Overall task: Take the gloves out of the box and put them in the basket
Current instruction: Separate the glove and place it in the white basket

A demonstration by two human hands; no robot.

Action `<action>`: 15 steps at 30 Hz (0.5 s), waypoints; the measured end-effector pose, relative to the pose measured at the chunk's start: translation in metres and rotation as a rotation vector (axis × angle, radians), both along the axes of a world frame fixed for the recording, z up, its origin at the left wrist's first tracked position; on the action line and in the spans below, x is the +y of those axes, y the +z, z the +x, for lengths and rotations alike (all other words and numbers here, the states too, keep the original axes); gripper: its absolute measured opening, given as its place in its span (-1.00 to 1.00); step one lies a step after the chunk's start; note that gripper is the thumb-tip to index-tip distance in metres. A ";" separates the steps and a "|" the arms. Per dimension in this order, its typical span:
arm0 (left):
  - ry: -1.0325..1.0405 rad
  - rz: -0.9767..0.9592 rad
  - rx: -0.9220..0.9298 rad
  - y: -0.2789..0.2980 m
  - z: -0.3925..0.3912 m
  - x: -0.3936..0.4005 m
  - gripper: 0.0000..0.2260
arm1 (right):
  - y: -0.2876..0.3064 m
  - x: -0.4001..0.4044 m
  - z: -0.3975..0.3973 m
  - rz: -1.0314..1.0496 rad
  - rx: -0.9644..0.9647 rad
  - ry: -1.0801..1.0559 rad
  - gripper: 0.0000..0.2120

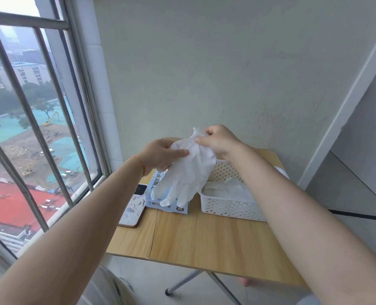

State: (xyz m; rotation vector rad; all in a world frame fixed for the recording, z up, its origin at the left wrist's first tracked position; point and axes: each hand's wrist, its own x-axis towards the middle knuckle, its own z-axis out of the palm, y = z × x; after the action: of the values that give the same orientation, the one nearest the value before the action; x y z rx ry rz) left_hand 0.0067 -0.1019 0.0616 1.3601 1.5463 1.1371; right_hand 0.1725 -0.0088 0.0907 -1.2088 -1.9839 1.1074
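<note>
A white glove hangs in the air above the table, cuff up and fingers dangling down. My left hand pinches its cuff on the left side, thumb across the front. My right hand pinches the top of the cuff from the right. Below the glove stands the pale blue glove box, largely hidden behind the hanging fingers. To the box's right sits a white perforated basket with white gloves lying inside it.
A phone in a patterned case lies left of the box on the small wooden folding table. A barred window fills the left side, and a plain wall stands close behind the table.
</note>
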 end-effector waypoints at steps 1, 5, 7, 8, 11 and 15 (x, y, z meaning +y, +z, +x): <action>-0.009 -0.024 0.015 -0.001 -0.003 0.000 -0.80 | 0.003 0.001 0.001 0.007 0.019 -0.014 -0.77; -0.033 -0.158 0.298 0.004 -0.010 -0.006 -0.81 | 0.013 -0.011 0.002 -0.003 0.056 0.044 -0.83; -0.114 -0.120 0.319 0.010 -0.008 -0.011 -0.89 | 0.019 -0.019 0.002 -0.026 0.056 0.140 -0.85; -0.177 -0.059 0.221 0.012 -0.006 -0.012 -0.87 | 0.022 -0.024 0.001 -0.032 0.047 0.195 -0.83; -0.241 0.062 -0.095 0.014 -0.006 -0.010 -0.75 | 0.029 -0.035 -0.002 0.081 -0.066 0.284 -0.75; -0.099 0.028 -0.160 0.012 -0.007 -0.009 -0.96 | 0.035 -0.034 -0.002 0.476 -0.371 0.118 -0.70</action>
State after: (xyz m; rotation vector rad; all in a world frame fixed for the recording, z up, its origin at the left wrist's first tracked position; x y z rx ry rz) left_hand -0.0005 -0.1106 0.0733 1.3155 1.3400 1.1804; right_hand 0.1708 -0.0426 0.1260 -1.1006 -2.4400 0.4283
